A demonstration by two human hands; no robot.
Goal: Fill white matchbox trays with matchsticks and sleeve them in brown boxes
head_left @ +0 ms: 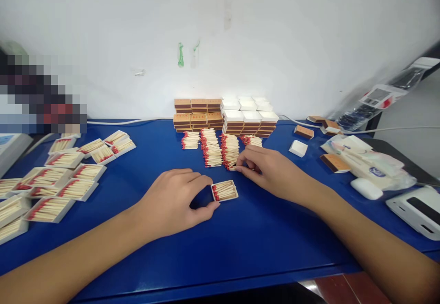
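A small white matchbox tray [225, 190], partly filled with red-headed matches, lies on the blue table in front of me. My left hand [180, 203] has its thumb and index finger at the near and far corners of the tray's left end, steadying it. Just beyond the tray, my right hand [263, 166] has thumb and fingers pinched at the near end of a row of loose matches [230, 149]. How many matches the fingertips hold is hidden. More loose matches [211, 148] lie in rows alongside, heads to the left.
Stacked matchboxes [197, 120] and white trays [250, 116] stand against the wall. Several filled trays [65, 162] spread across the left. At right are an empty-looking tray [298, 148], matchbox sleeves [335, 163], a wipes packet [378, 171], a white device [417, 210] and a plastic bottle [385, 95].
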